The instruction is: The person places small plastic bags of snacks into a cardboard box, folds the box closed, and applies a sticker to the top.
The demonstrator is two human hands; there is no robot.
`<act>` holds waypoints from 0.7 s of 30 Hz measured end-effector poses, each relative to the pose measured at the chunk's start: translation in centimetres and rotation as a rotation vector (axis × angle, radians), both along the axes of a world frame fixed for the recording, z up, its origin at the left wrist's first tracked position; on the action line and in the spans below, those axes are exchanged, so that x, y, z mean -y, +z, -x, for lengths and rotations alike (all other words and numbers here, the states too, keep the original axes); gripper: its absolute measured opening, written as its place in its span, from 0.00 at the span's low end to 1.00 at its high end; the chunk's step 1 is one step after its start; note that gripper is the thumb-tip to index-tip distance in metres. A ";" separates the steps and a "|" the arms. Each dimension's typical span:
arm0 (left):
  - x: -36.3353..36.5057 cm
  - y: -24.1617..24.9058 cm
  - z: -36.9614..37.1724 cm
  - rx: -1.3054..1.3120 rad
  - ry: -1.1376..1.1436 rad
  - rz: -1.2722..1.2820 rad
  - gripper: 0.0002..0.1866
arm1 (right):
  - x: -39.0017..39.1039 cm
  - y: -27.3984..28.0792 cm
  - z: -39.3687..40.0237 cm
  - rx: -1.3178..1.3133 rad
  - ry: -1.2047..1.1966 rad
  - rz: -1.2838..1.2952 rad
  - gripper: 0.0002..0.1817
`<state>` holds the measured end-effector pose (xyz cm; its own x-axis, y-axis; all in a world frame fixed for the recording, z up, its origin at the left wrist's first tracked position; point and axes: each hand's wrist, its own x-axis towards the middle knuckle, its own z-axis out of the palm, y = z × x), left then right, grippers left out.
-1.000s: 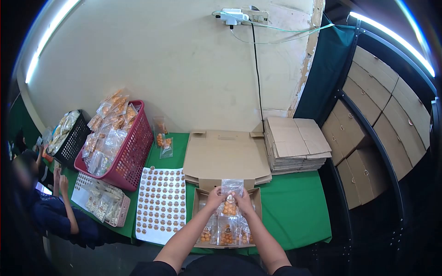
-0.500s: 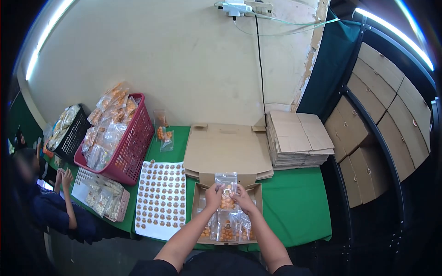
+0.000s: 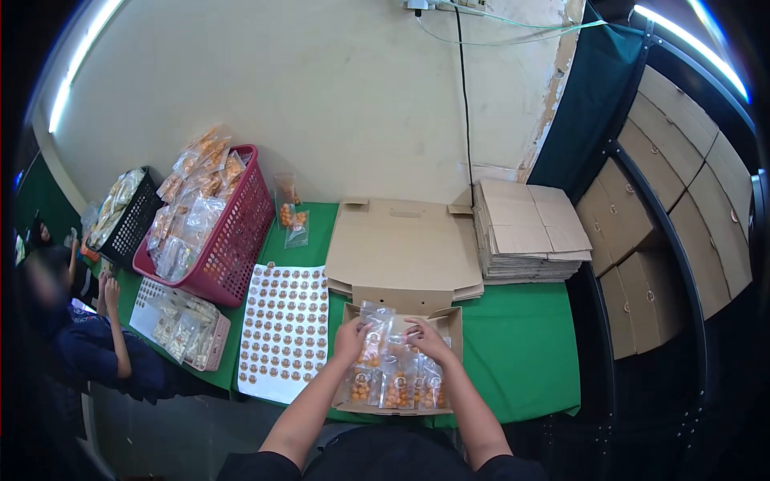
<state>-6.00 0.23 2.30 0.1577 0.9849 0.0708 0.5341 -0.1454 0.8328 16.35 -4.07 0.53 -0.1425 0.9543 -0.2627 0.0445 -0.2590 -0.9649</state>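
Observation:
My left hand (image 3: 350, 341) is closed on the upper edge of a clear zip bag (image 3: 374, 345) of orange balls with a round sticker. This bag leans over the left part of an open cardboard box (image 3: 456, 325). To its right, my right hand (image 3: 427, 337) is over the box with bent fingers apart, close above the clear top of another bag. Along the near side of the box lie several similar stickered bags (image 3: 399, 390) of orange balls. The box's lid stands raised at the back.
A sheet of round stickers (image 3: 284, 333) lies left of the box. Beyond it stand a pink basket (image 3: 245, 228) heaped with bags and a black basket (image 3: 132, 232). Flat cardboard (image 3: 405, 240) and a folded stack (image 3: 533, 232) are behind. Another person (image 3: 96, 345) works at left.
My hands have moved apart. The bag that was between them has shifted left with my left hand, while my right hand has come off it. The camera view has tilted slightly.

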 end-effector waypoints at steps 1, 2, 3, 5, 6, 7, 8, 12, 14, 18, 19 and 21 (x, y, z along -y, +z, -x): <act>0.1 0.0 0.8 -0.127 0.022 -0.057 0.11 | 0.1 -0.5 -0.3 -0.003 0.004 0.002 0.27; 0.4 0.0 1.5 -0.157 0.005 0.008 0.11 | 0.0 -1.2 -0.5 -0.011 -0.086 0.023 0.24; 0.6 -0.2 1.8 -0.159 0.009 0.010 0.11 | -0.1 -1.6 -0.7 -0.019 -0.176 0.045 0.22; 1.5 -0.8 2.4 -0.314 -0.051 0.120 0.12 | -0.1 -2.3 -0.9 -0.015 -0.189 0.016 0.20; 2.0 -1.3 2.3 -0.396 -0.045 0.121 0.12 | -0.1 -2.4 -1.0 -0.035 -0.194 0.017 0.19; 2.4 -1.8 2.2 -0.396 -0.042 0.120 0.12 | -0.2 -2.5 -1.0 -0.054 -0.202 0.018 0.18; 2.6 -2.3 2.0 -0.388 -0.045 0.163 0.12 | -0.3 -2.7 -0.9 -0.054 -0.201 0.016 0.18; 3.0 -4.4 2.1 -0.363 -0.061 0.288 0.14 | -0.1 -2.7 -1.1 -0.031 -0.212 0.002 0.17; 2.9 -5.3 2.1 -0.370 -0.068 0.323 0.15 | 0.1 -2.7 -1.2 -0.029 -0.217 0.008 0.17; 3.3 -4.1 1.7 -0.403 -0.099 0.412 0.18 | 0.4 -2.7 -1.4 -0.052 -0.228 -0.006 0.17; 3.4 -3.5 1.5 -0.377 -0.063 0.408 0.18 | 0.5 -2.6 -1.5 -0.050 -0.229 -0.005 0.17; 3.0 -4.5 1.7 -0.362 -0.068 0.350 0.18 | 0.7 -2.2 -1.7 -0.039 -0.235 0.026 0.17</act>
